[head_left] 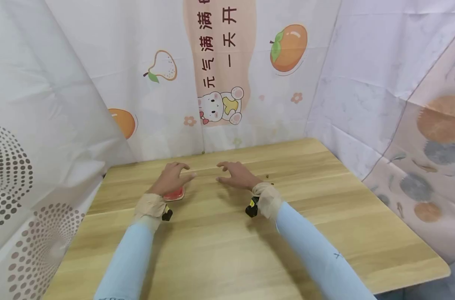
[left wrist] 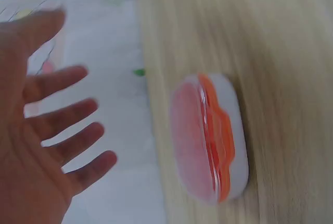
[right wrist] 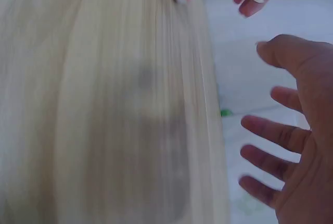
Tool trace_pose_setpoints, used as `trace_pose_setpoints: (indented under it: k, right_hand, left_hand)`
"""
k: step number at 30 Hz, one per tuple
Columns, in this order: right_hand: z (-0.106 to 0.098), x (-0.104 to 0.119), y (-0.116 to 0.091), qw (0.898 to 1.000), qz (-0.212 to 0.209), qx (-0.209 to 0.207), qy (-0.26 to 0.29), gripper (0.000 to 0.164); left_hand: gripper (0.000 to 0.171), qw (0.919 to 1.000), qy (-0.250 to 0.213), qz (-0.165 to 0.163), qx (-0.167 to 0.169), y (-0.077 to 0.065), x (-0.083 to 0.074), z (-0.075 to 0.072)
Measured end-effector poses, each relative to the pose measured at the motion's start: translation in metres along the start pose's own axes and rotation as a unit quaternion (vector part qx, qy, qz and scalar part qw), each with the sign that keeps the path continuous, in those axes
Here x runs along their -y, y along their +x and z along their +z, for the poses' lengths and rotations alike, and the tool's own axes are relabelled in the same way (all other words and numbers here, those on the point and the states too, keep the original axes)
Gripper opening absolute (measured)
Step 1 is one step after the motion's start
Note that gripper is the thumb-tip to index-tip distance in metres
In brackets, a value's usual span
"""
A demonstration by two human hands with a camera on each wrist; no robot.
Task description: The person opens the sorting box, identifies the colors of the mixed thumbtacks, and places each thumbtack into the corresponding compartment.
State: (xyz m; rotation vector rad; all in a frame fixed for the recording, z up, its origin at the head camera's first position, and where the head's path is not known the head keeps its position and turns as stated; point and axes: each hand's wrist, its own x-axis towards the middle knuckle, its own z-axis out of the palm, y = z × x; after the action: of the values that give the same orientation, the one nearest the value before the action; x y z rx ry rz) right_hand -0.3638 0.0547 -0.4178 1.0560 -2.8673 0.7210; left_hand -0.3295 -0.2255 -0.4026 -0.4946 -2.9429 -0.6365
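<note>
My two hands, left hand (head_left: 170,178) and right hand (head_left: 236,175), hover, fingers apart; in head view, one red-lidded container (head_left: 175,194) sits at my left's five o'clock.

Fruit-printed sheeting (head_left: 156,106) hangs behind; the table (head_left: 212,254) is wooden.

Wood-grain table (head_left: 212,254) across the lower half of the frame; above it, at top centre, white curtain (head_left: 133,25) printed with dark red Chinese characters (head_left: 206,43), cartoon animal (head_left: 214,109), pear (head_left: 163,65) and orange fruit (head_left: 289,48); dotted swirls (head_left: 10,162) at far left; orange and grey circles (head_left: 446,121) at far right.
</note>
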Motion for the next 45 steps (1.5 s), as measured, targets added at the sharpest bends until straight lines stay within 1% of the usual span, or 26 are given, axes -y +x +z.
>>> trace_pose_setpoints:
  k: [2,4,6,9,11,13,16,18,20,22,25,27,28,30,32,36,39,41,45]
  right_hand:
    - [0.011,0.002,-0.001,0.998,-0.029,0.003,0.053,0.053]
    - [0.021,0.004,-0.002,0.995,-0.051,0.009,0.083,0.047]
    - [0.029,0.008,-0.002,0.992,-0.071,0.02,0.103,0.044]
    - [0.034,0.017,0.0,0.988,-0.099,0.036,0.115,0.043]
    - [0.034,0.023,0.002,0.985,-0.107,0.041,0.129,0.044]
    - [0.032,0.029,0.004,0.983,-0.11,0.039,0.143,0.044]
    - [0.029,0.035,0.009,0.981,-0.113,0.038,0.153,0.045]
    - [0.03,0.037,0.012,0.981,-0.118,0.04,0.15,0.045]
    - [0.032,0.038,0.014,0.982,-0.122,0.044,0.135,0.046]
    - [0.036,0.039,0.015,0.984,-0.125,0.045,0.12,0.046]
    - [0.043,0.04,0.017,0.986,-0.125,0.048,0.099,0.045]
    - [0.048,0.041,0.019,0.986,-0.129,0.051,0.089,0.046]
    - [0.05,0.041,0.02,0.986,-0.131,0.053,0.085,0.046]
    - [0.053,0.042,0.023,0.986,-0.134,0.057,0.075,0.046]
    - [0.055,0.042,0.025,0.986,-0.138,0.059,0.067,0.045]
    - [0.056,0.043,0.028,0.987,-0.141,0.059,0.057,0.045]
    - [0.054,0.042,0.029,0.987,-0.14,0.058,0.052,0.046]
    - [0.054,0.039,0.031,0.987,-0.14,0.06,0.05,0.049]
    - [0.053,0.028,0.03,0.986,-0.144,0.074,0.049,0.052]
  left_hand:
    - [0.06,0.9997,-0.02,0.005,0.009,-0.01,0.008,-0.002]
    - [0.059,0.9992,-0.036,0.008,0.016,-0.02,0.014,-0.004]
    - [0.056,0.9985,-0.05,0.012,0.019,-0.031,0.019,-0.005]
    - [0.049,0.9977,-0.064,0.016,0.017,-0.045,0.022,-0.009]
    - [0.043,0.9975,-0.064,0.026,0.01,-0.051,0.021,-0.014]
    - [0.038,0.9973,-0.062,0.04,-0.003,-0.053,0.018,-0.02]
    - [0.038,0.9968,-0.061,0.051,-0.012,-0.05,0.013,-0.027]
    - [0.041,0.9967,-0.066,0.048,-0.003,-0.048,0.012,-0.029]
    - [0.046,0.9968,-0.064,0.044,0.02,-0.046,0.012,-0.03]
    - [0.055,0.9972,-0.038,0.042,0.049,-0.046,0.014,-0.03]
    - [0.074,0.9949,0.014,0.036,0.093,-0.048,0.019,-0.029]
    - [0.086,0.9922,0.04,0.029,0.115,-0.051,0.024,-0.027]
    - [0.089,0.9912,0.043,0.029,0.122,-0.051,0.026,-0.026]
    - [0.087,0.9909,0.043,0.026,0.125,-0.052,0.032,-0.022]
    - [0.079,0.9921,0.034,0.035,0.115,-0.049,0.036,-0.017]
    - [0.066,0.9933,0.017,0.052,0.101,-0.039,0.038,-0.004]
    - [0.065,0.9919,0.008,0.063,0.11,-0.029,0.033,0.006]
    - [0.066,0.99,-0.003,0.079,0.117,-0.022,0.029,0.014]
    - [0.067,0.9861,-0.021,0.102,0.13,-0.012,0.015,0.03]
